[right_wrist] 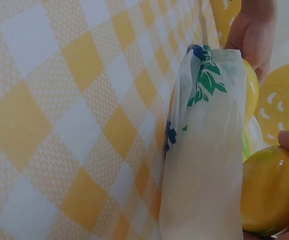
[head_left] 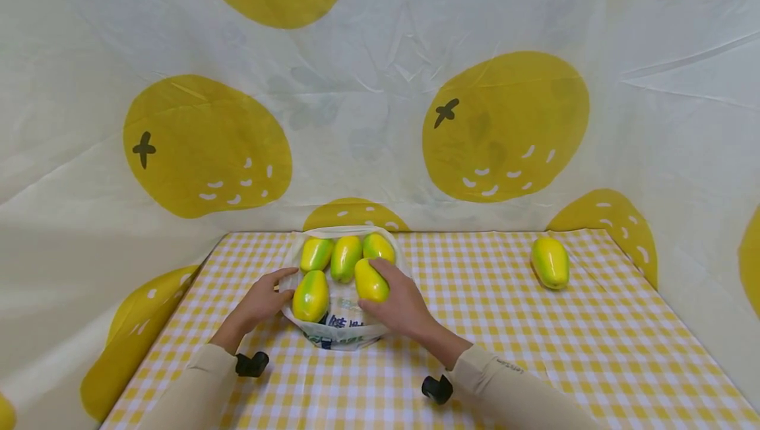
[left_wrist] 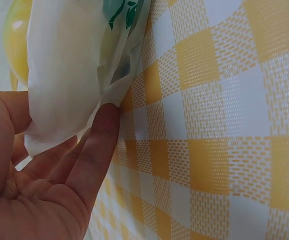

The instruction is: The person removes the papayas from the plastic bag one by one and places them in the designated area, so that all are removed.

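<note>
A white translucent plastic bag (head_left: 350, 334) with dark blue and green print lies spread open on the table, its rim rolled out round several yellow-green papayas (head_left: 311, 296). At the bag's left side, my left hand (head_left: 261, 301) has its rim between thumb and fingers; in the left wrist view the fingertips (left_wrist: 107, 117) touch the outside of the film. My right hand (head_left: 398, 301) grips another papaya (head_left: 371, 281) over the bag's right part, thumb on the near side and fingers across its top. The right wrist view shows this papaya (right_wrist: 269, 192) beside the bag wall.
One more papaya (head_left: 550, 263) lies by itself at the back right of the table. A yellow-and-white checked cloth (head_left: 475, 324) covers the table. Behind it hangs a pale curtain (head_left: 356, 120) printed with large yellow fruit.
</note>
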`<state>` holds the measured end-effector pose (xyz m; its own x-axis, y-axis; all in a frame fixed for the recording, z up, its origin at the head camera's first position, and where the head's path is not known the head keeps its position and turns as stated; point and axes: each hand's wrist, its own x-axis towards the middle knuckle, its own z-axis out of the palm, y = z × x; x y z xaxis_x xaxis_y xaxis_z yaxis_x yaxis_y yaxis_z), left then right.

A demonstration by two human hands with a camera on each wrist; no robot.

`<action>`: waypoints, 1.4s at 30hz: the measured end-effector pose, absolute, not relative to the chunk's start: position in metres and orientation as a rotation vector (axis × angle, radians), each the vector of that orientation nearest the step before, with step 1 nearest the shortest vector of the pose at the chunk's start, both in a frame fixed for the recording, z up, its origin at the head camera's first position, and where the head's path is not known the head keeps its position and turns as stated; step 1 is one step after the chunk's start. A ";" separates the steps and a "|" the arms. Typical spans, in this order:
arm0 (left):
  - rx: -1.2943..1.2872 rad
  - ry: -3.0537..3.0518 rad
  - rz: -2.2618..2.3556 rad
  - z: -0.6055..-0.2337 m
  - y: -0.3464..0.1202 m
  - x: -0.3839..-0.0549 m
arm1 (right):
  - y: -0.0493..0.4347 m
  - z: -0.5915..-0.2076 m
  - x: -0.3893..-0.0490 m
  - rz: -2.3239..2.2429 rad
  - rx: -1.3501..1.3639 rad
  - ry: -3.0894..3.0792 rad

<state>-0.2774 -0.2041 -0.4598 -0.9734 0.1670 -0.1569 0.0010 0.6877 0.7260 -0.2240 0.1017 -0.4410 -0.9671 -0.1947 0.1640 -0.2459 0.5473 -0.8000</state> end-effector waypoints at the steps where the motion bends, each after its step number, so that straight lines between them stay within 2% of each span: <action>1: 0.137 2.689 1.159 -0.460 -0.204 -0.277 | 0.103 -0.440 -0.224 1.416 0.382 -2.714; 42: 0.142 2.685 1.157 -0.460 -0.204 -0.277 | 0.139 -0.430 -0.231 1.351 0.298 -2.654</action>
